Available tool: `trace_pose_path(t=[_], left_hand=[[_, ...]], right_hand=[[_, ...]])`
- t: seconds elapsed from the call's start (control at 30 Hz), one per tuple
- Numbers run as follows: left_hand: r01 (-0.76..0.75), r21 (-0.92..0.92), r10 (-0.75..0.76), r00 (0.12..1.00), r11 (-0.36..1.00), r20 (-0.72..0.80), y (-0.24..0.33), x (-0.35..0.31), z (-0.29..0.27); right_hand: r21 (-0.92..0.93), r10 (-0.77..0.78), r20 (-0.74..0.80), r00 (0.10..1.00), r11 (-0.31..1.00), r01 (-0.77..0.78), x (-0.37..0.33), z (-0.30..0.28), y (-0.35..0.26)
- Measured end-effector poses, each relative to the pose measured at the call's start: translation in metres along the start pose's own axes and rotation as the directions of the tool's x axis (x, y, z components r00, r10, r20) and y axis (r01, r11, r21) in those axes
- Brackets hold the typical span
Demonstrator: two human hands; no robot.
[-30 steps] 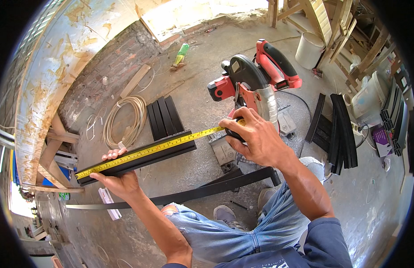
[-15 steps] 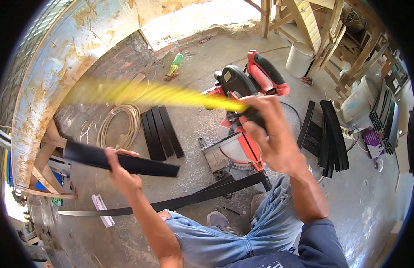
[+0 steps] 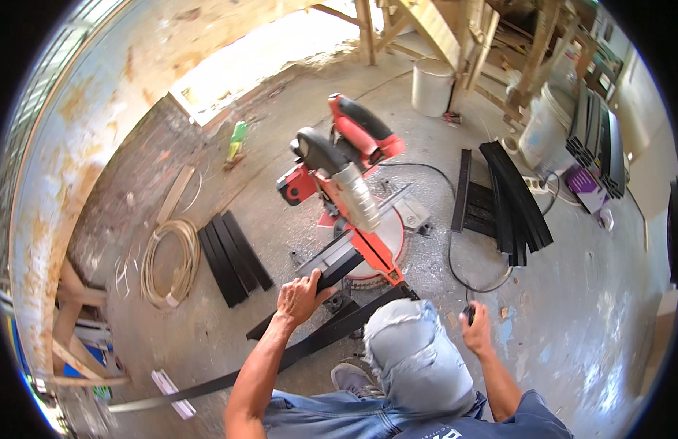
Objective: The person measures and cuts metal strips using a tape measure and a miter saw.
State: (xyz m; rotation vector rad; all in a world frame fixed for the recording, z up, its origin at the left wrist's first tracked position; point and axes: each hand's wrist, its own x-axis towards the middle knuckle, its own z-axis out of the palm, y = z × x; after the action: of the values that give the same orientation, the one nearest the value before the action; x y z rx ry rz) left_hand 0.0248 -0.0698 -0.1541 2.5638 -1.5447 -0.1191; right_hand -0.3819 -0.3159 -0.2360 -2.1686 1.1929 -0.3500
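Note:
A red and black miter saw (image 3: pixel 354 194) stands on the floor before me. My left hand (image 3: pixel 301 298) is closed on a short black strip (image 3: pixel 342 268), which lies on the saw's base along the fence. To the right of my raised knee, my right hand (image 3: pixel 478 328) is closed on a small dark tape measure (image 3: pixel 468 314); its yellow blade no longer shows. Between my legs and the saw runs a long black strip (image 3: pixel 229 382), stretching off to the left.
Several black strips (image 3: pixel 233 256) lie left of the saw, beside a coiled hose (image 3: pixel 170 263). More black strips (image 3: pixel 511 197) are on the right, near a power cord (image 3: pixel 450 252). A white bucket (image 3: pixel 432 88) stands farther back.
My left hand brought the short strip right and down onto the saw base. My right hand moved down to the right, and the extended yellow blade went out of sight. The view shifted.

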Motion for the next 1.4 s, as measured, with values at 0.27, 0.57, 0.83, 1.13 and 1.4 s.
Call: trace_pose_path(t=[0.27,0.57,0.83,1.13,1.4], left_hand=[[-0.125,0.13,0.098,0.975,0.984,0.197,-0.007,0.046,0.05],[-0.292,0.38,0.321,0.947,0.878,-0.014,-0.006,0.069,0.09],[-0.29,0.384,0.283,0.956,0.877,0.076,-0.006,0.064,0.101],[-0.178,0.403,0.197,0.98,0.898,-0.006,0.006,0.068,0.098],[-0.03,0.076,0.038,0.994,0.997,-0.105,-0.002,0.053,0.108]], right_hand=[[-0.308,0.225,0.209,0.952,0.939,-0.155,-0.061,0.027,0.027],[-0.366,0.137,0.221,0.966,0.929,-0.048,-0.058,0.025,0.024],[-0.411,0.15,0.234,0.961,0.911,-0.042,-0.054,0.023,0.024],[-0.523,0.12,0.139,0.983,0.852,-0.03,-0.03,-0.007,0.001],[0.18,-0.625,-0.238,0.743,0.724,0.666,0.185,-0.132,-0.269]])
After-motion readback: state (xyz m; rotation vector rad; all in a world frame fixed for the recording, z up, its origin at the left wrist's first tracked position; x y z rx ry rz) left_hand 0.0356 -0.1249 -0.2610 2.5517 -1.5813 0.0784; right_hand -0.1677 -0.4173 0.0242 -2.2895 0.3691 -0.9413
